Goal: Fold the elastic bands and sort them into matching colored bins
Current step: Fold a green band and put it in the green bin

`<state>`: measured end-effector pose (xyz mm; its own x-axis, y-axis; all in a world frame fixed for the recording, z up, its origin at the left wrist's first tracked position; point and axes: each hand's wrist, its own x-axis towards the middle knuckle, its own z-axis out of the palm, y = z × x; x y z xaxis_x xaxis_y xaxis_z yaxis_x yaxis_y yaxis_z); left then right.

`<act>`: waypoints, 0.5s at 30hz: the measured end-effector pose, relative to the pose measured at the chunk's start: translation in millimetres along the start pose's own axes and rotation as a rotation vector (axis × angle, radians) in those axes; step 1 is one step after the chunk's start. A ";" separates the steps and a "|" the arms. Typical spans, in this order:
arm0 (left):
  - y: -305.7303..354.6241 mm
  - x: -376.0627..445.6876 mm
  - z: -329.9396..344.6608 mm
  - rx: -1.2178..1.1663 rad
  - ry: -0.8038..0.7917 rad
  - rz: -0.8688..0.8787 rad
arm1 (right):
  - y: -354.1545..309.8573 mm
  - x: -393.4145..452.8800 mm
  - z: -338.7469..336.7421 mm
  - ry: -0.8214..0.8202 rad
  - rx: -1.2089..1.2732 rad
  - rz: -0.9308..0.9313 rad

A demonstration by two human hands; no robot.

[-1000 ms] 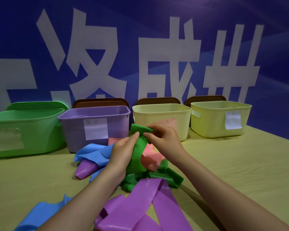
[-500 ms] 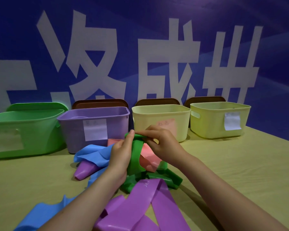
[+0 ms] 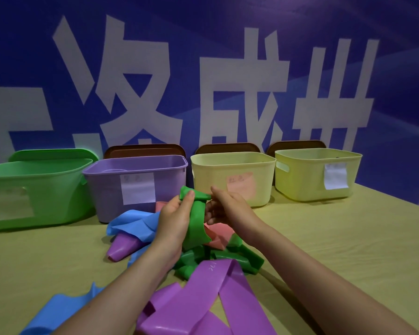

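Both hands hold the green band (image 3: 196, 220) above the band pile (image 3: 211, 257), near the purple bin (image 3: 140, 187). Left hand (image 3: 176, 220) grips its folded top with thumb over. Right hand (image 3: 225, 209) pinches the fold's right end. Green bin (image 3: 34, 192) stands far left.

Bins (image 3: 140, 180) block rear; table (image 3: 336, 238) free on right.
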<state>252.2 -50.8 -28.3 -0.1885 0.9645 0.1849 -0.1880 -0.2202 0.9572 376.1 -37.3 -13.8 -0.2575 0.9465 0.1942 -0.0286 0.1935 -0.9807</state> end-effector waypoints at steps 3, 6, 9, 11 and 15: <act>0.3 -1.7 0.8 0.051 -0.019 0.035 | 1.1 1.9 -1.0 0.010 0.052 0.010; -1.7 -1.7 0.6 0.137 -0.032 0.088 | 1.4 2.7 -3.4 0.005 0.092 -0.007; -1.4 -3.0 0.5 0.207 -0.033 0.107 | 1.7 5.4 -6.6 0.030 0.073 0.001; 0.7 -3.6 0.5 0.174 -0.026 0.087 | 2.1 7.1 -6.4 0.040 0.069 -0.006; 5.3 -5.2 -1.9 0.086 -0.010 0.034 | 2.4 8.3 -3.3 0.028 0.074 -0.048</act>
<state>250.4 -57.2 -24.7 -0.1837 0.9582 0.2195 -0.0986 -0.2401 0.9657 377.1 -28.1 -14.4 -0.2272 0.9437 0.2403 -0.1116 0.2199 -0.9691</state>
